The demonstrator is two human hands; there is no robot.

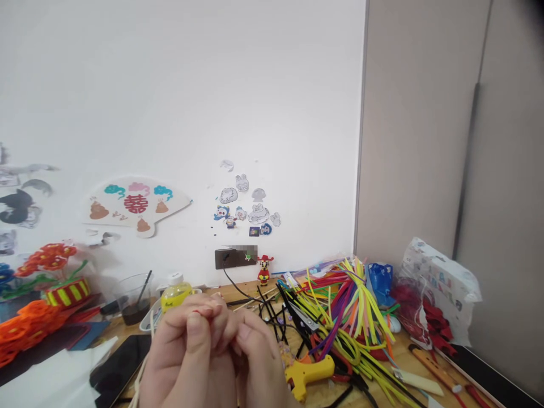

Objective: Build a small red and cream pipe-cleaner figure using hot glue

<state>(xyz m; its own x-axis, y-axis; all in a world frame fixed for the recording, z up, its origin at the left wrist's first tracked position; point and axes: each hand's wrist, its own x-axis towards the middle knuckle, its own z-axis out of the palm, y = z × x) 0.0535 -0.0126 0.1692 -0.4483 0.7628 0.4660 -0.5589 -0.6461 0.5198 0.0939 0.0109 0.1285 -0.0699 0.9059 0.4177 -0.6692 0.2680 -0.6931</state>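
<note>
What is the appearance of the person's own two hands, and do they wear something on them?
Both the left hand and the right hand are bare: no glove, ring or bracelet shows. The left thumbnail looks short and plain. No sleeve is visible; the picture's lower edge cuts off the view, so clothing on the arms cannot be told.

Red speck (196, 312): too small to tell | orange flowers (32, 326): cut off, left edge

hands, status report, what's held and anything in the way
Left hand and right hand together. Red bit in left pinch, mostly hidden. Yellow glue gun beside right hand.
</note>
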